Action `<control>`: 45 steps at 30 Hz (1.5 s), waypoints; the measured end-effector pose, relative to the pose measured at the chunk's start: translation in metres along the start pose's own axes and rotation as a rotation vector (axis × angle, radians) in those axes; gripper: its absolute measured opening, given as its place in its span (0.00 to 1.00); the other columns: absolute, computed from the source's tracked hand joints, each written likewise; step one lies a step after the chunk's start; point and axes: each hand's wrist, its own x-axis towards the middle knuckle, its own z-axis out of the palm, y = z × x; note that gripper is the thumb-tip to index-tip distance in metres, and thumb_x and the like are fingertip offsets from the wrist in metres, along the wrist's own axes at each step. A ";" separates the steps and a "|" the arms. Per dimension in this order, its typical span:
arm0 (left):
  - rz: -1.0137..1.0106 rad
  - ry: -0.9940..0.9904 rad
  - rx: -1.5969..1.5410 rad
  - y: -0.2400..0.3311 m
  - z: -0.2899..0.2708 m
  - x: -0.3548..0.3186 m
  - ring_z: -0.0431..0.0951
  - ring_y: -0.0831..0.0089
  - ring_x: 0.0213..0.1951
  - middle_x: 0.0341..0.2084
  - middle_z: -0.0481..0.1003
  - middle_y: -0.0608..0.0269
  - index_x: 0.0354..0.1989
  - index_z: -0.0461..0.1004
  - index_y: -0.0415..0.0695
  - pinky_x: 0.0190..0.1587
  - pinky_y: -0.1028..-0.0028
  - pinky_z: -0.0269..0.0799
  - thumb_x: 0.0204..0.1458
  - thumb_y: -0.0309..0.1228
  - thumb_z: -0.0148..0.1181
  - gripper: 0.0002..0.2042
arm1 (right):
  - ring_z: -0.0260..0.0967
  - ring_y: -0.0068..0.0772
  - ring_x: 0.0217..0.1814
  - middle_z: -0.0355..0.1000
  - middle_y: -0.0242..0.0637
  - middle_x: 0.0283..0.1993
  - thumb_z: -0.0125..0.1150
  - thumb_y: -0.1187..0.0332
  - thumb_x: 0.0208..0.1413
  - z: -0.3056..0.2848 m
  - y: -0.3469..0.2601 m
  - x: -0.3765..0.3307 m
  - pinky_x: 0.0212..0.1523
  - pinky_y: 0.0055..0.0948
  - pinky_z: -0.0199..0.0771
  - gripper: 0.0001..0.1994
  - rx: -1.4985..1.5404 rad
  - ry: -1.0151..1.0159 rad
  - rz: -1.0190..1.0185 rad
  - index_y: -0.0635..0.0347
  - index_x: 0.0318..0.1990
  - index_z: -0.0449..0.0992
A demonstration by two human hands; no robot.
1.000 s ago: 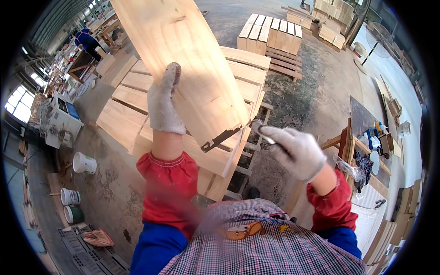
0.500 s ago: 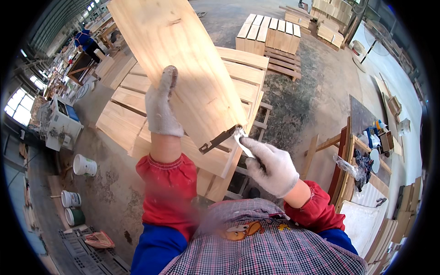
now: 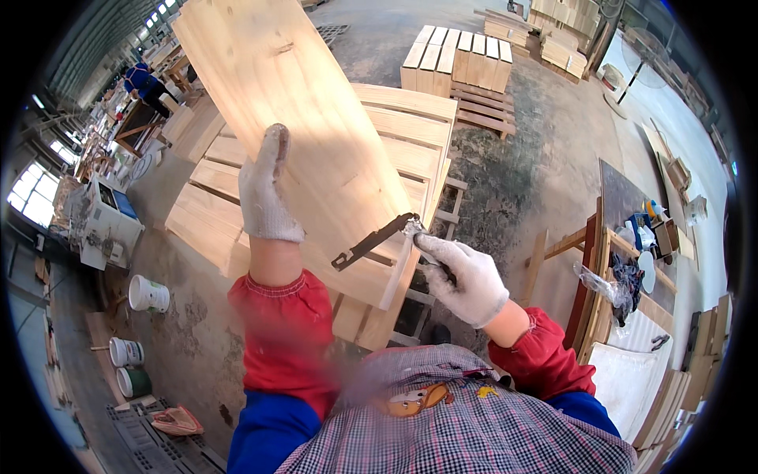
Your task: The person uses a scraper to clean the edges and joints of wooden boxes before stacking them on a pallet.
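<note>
My left hand (image 3: 270,186), in a white knit glove, grips a pale wooden board (image 3: 316,103) by its left side. Its thumb lies along the upper face; the fingers behind are hidden. My gloved right hand (image 3: 467,283) is closed around a scraper-like tool with a long, dark, flat blade (image 3: 369,242). The blade has a slotted far end and points left, just off the board's near end. Whitish stuff (image 3: 413,227) clings where blade and fingers meet. Below the held board lies a stack of similar wooden boards (image 3: 207,207).
More stacked boards (image 3: 434,59) stand on a pallet (image 3: 482,110) ahead. At right is a workbench (image 3: 591,276) with plastic bags and small containers. White buckets (image 3: 148,294) and a grey machine (image 3: 106,221) stand at left. A person in blue (image 3: 142,81) bends over farther off.
The board has shifted slightly left, carried by my left hand. The blade, earlier along the board's near end, now stands a little apart from it and shows more fully.
</note>
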 end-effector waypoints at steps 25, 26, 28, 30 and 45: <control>0.002 0.032 -0.016 0.005 0.002 0.003 0.71 0.75 0.53 0.45 0.72 0.59 0.51 0.68 0.31 0.53 0.75 0.69 0.56 0.35 0.57 0.21 | 0.72 0.44 0.30 0.72 0.43 0.32 0.57 0.80 0.46 0.024 0.011 0.001 0.30 0.33 0.73 0.23 0.095 0.061 -0.138 0.57 0.53 0.71; 0.003 0.023 -0.008 0.004 -0.001 0.004 0.71 0.75 0.52 0.44 0.72 0.59 0.51 0.68 0.31 0.53 0.75 0.70 0.56 0.35 0.57 0.20 | 0.72 0.44 0.29 0.71 0.42 0.32 0.57 0.80 0.46 0.024 0.010 0.000 0.29 0.33 0.73 0.23 0.076 0.056 -0.156 0.57 0.53 0.71; -0.017 0.000 -0.021 0.006 -0.002 0.003 0.71 0.75 0.52 0.44 0.72 0.60 0.52 0.68 0.32 0.52 0.75 0.71 0.57 0.35 0.57 0.20 | 0.71 0.44 0.28 0.71 0.41 0.31 0.58 0.78 0.46 0.019 0.003 -0.003 0.28 0.34 0.72 0.24 0.038 0.044 -0.188 0.56 0.55 0.70; -0.062 -0.026 -0.062 0.010 0.004 -0.003 0.72 0.75 0.51 0.44 0.72 0.60 0.52 0.68 0.33 0.50 0.74 0.72 0.57 0.35 0.57 0.20 | 0.72 0.43 0.28 0.71 0.40 0.31 0.59 0.78 0.45 0.008 -0.010 0.004 0.28 0.34 0.73 0.24 -0.004 -0.094 -0.212 0.59 0.54 0.70; -0.064 -0.059 -0.021 0.002 -0.008 -0.002 0.74 0.74 0.45 0.40 0.73 0.62 0.50 0.68 0.33 0.44 0.73 0.74 0.57 0.36 0.56 0.19 | 0.73 0.37 0.27 0.72 0.37 0.28 0.55 0.72 0.47 -0.103 -0.010 0.057 0.27 0.33 0.74 0.24 -0.704 -0.391 -0.217 0.47 0.55 0.70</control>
